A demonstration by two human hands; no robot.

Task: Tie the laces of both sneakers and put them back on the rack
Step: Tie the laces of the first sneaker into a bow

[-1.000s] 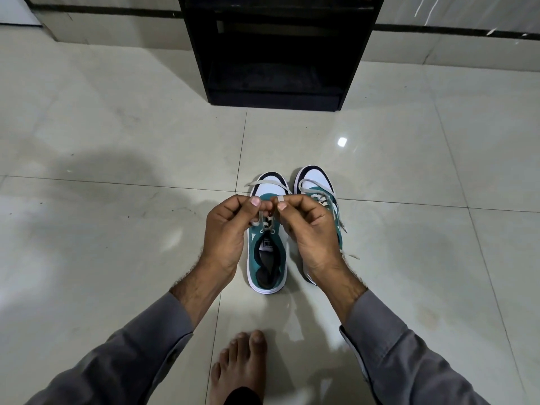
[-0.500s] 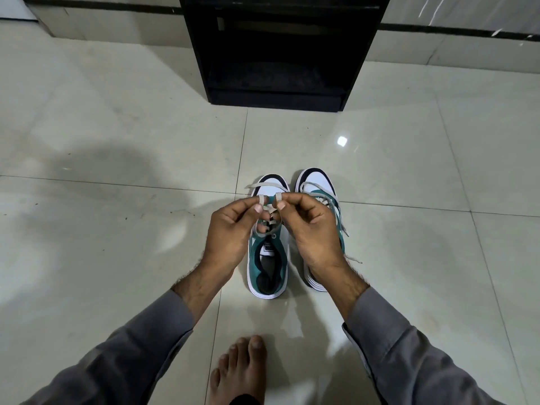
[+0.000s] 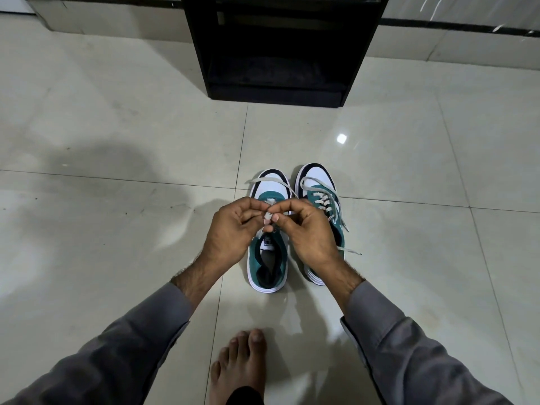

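Hands: left hand (image 3: pixel 233 229) and right hand (image 3: pixel 306 232) pinching the left sneaker (image 3: pixel 268 258) laces (image 3: pixel 270 213)
Tip: keep loops taut (even tension)

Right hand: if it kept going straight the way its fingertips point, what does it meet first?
The right hand points left, across the pale laces of the teal-and-white sneaker, so it would meet the left hand's fingertips first; they look nearly touching, though depth is unclear.

Left hand (image 3: pixel 233 229), right hand (image 3: pixel 309 232) pinched closed, fingertips meeting.
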